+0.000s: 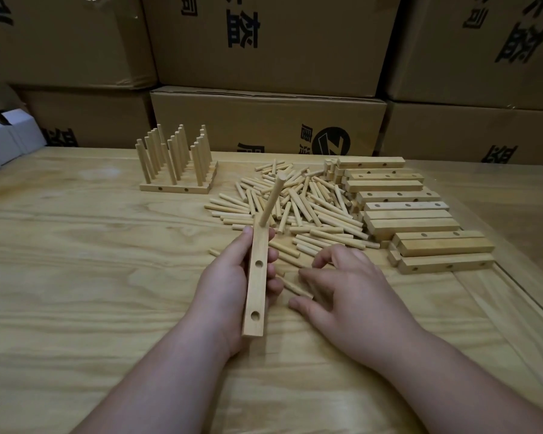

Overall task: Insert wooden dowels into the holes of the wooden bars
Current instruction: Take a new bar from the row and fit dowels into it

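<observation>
My left hand (224, 286) grips a wooden bar (257, 283) above the table, its long side pointing away from me. One dowel (271, 198) stands upright in the bar's far hole; two nearer holes are open. My right hand (345, 292) hovers low over the table with fingers spread and bent, its fingertips at a loose dowel (295, 288) lying beside the bar. I cannot tell whether the fingers have closed on it. A pile of loose dowels (298, 208) lies just beyond both hands.
Finished bars with rows of upright dowels (176, 164) stand at the back left. Bare bars (411, 214) are stacked at the right, near the table's right edge. Cardboard boxes (267, 120) wall off the back; a white box (0, 142) sits far left.
</observation>
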The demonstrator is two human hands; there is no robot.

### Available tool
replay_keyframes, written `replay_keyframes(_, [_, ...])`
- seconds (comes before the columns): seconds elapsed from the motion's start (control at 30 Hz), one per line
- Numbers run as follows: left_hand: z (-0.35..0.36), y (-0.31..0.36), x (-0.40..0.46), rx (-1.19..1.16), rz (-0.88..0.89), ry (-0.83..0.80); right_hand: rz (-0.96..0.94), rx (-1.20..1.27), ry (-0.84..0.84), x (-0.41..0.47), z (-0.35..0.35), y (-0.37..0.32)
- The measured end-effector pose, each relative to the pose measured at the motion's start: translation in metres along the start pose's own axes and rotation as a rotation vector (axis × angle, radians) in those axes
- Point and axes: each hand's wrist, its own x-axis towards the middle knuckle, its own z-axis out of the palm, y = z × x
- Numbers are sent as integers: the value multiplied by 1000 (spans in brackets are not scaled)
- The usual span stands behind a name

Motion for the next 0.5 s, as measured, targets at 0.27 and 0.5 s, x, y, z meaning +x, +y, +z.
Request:
replay_keyframes(0.27, [2,0,-1,-4,7,29,122,61,198,3,0,5])
replay_keyframes(0.5, [0,0,3,-54,19,34,91,391,270,1,0,6])
